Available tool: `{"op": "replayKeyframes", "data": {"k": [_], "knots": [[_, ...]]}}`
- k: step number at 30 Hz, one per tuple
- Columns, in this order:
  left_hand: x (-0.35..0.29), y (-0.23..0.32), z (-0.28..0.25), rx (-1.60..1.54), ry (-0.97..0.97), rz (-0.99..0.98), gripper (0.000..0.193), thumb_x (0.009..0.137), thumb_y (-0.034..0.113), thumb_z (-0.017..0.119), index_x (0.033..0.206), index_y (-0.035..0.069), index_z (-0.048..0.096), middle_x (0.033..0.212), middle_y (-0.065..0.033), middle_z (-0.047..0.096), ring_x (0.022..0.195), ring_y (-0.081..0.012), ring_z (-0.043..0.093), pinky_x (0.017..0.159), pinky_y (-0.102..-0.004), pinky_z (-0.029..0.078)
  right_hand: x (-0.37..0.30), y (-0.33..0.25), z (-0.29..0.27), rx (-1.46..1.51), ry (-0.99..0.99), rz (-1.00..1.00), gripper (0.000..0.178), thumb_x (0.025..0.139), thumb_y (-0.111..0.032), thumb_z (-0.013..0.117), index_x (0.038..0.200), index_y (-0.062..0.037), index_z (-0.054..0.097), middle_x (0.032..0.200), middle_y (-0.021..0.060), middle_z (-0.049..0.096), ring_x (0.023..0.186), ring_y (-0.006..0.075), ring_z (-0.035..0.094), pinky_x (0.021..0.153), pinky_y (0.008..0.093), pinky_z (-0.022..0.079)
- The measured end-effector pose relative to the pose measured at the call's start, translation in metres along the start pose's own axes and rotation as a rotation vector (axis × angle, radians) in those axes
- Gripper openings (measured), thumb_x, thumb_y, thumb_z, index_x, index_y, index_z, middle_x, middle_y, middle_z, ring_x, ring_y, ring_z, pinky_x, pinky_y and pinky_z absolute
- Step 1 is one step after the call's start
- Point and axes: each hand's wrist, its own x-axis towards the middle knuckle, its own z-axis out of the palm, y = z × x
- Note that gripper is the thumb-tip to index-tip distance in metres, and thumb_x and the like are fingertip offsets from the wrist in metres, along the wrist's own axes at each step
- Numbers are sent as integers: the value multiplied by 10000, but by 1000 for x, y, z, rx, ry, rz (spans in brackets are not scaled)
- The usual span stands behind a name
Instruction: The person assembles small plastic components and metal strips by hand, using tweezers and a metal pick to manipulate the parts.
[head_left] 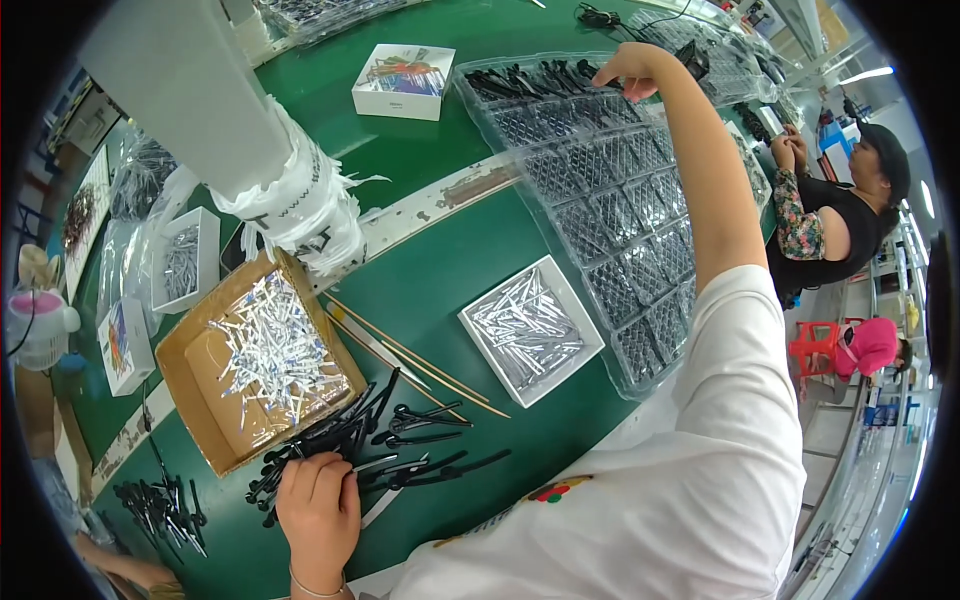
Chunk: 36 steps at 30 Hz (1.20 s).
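My left hand [318, 505] is closed at the near edge of a loose pile of black long-handled pieces [340, 435]. A thin silvery strip [376, 463] shows beside its fingertips, but I cannot tell whether they grip it. At full stretch, my right hand [635, 72] is over the far end of a clear plastic compartment tray [610, 190], its fingers apart and nothing visible between them. Black pieces [535, 78] fill the tray's far row beside that hand. Dark slender parts show through the other compartments.
A cardboard box [205, 405] of small white-and-blue strips stands left of the pile. A white box [590, 345] holds silvery slips. Thin wooden sticks [430, 365] lie between them. Behind the cardboard box rises a plastic-wrapped post [300, 200]. Another person [840, 215] works at the right.
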Motion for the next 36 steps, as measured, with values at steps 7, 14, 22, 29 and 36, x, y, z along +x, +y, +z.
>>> {"op": "replayKeyframes", "data": {"k": [7, 14, 22, 29, 36], "knots": [[0, 3, 3, 37, 18, 2, 280, 678, -7, 687, 949, 21, 626, 887, -110, 599, 742, -294, 549, 643, -372, 461, 8, 15, 9, 47, 31, -83, 478, 728, -446, 728, 883, 1, 659, 644, 119, 617, 460, 164, 568, 391, 270, 454], [-4, 4, 4, 92, 25, -14, 263, 680, 4, 691, 940, 15, 649, 874, -110, 586, 737, -290, 544, 646, -374, 461, 20, 9, 34, -175, 381, -198, 515, 670, -483, 715, 881, -13, 697, 914, 177, 681, 814, 337, 657, 718, 446, 522], [-8, 9, 5, 85, 124, 20, 176, 700, -20, 670, 871, 15, 653, 871, -103, 630, 763, -283, 578, 672, -366, 482, -42, 34, -2, -66, 522, -340, 538, 738, -549, 657, 857, -26, 688, 827, 172, 667, 779, 317, 641, 721, 432, 500], [-24, 1, -4, -90, 263, -104, 137, 743, -37, 667, 874, 1, 664, 816, -132, 650, 663, -276, 612, 614, -329, 497, -315, -71, 96, 104, 343, -1065, 242, 778, -296, 651, 860, -69, 657, 915, 131, 635, 881, 314, 616, 727, 437, 507], [-28, 16, -5, -511, 96, -191, 158, 745, -58, 695, 900, -28, 685, 791, -85, 660, 588, -97, 584, 537, -203, 466, -435, -123, 190, -149, 512, -1497, 319, 715, -193, 601, 974, -6, 610, 845, 71, 561, 762, 191, 537, 565, 290, 424]]}}
